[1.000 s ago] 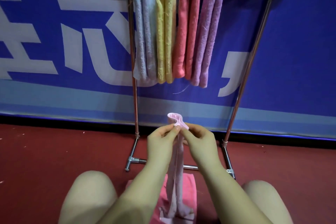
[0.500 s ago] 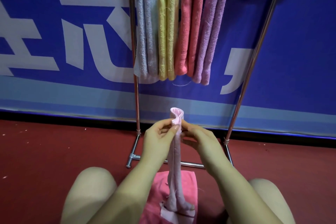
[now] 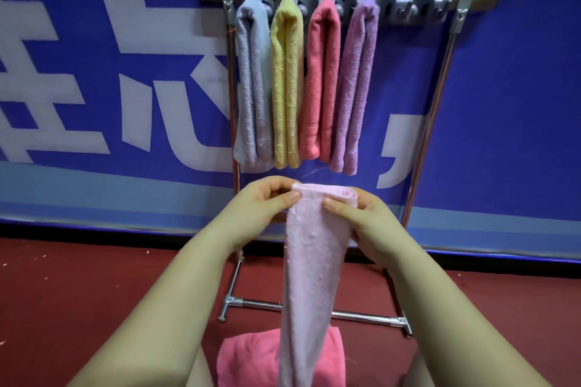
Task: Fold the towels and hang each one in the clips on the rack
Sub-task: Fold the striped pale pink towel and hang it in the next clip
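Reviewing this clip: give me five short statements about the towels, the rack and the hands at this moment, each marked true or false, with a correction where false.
1. Four folded towels hang on the rack. True.
2. The yellow towel hangs at the far right of the row. False: the purple towel is rightmost; yellow is second from left.
3. Both the left hand and the right hand hold the light pink towel at its top fold. True.
4. Every clip is filled. False: the empty clips remain at the right end.
5. A darker pink towel lies below the held one. True.
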Demonstrator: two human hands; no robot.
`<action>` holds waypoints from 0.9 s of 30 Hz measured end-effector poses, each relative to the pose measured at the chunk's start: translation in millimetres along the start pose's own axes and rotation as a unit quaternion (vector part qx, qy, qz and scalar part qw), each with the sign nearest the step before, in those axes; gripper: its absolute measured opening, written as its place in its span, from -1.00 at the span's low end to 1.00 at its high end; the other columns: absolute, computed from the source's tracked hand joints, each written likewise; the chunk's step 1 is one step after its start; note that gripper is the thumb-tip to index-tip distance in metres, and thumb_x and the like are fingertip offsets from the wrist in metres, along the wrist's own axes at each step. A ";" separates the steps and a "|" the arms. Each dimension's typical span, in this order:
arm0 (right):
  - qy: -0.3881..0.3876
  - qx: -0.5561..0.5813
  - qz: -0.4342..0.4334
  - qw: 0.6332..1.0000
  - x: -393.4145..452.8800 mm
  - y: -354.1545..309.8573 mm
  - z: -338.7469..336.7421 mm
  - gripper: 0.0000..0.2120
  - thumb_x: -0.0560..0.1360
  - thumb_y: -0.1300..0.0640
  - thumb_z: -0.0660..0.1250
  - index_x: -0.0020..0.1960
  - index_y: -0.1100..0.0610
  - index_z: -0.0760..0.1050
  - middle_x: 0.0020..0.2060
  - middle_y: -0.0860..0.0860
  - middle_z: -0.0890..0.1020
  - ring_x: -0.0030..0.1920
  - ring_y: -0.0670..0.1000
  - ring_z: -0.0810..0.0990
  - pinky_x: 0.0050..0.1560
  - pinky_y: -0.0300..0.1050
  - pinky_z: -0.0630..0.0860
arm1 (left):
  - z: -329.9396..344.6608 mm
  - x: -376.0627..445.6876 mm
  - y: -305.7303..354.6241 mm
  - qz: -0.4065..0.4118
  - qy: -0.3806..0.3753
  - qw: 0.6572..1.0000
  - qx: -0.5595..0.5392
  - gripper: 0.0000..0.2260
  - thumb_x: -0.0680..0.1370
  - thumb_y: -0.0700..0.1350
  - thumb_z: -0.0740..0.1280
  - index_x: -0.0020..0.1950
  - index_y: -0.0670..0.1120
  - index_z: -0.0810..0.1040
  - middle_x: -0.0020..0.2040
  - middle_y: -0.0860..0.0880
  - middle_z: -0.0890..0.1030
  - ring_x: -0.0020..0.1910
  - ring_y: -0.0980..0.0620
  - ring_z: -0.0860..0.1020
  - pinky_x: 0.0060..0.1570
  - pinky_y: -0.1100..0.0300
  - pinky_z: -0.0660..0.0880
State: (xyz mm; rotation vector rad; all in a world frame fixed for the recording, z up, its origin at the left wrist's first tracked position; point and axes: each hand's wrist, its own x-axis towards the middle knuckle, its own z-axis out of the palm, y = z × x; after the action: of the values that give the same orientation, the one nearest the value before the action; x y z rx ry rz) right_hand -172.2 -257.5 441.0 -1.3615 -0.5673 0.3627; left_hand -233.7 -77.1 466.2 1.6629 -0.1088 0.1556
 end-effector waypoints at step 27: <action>-0.018 -0.095 0.017 0.995 60.6 -174.9 11.9 -0.89 0.54 0.20 0.27 -0.05 0.21 0.56 -0.34 -0.01 0.70 -0.33 -0.09 0.67 -0.33 -0.26 0.59 | -0.9 10.3 54.8 -0.064 -0.095 0.989 -0.089 -0.87 0.55 -0.23 0.23 0.00 -0.16 0.56 -0.16 0.00 0.69 -0.18 0.09 0.64 -0.05 0.22 0.57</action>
State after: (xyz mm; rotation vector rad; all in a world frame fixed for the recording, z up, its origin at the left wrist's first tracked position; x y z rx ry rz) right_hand -143.6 -246.4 624.0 -1.5511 -0.6202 0.3684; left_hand -232.5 -81.4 521.8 1.4989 -0.1546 -0.1072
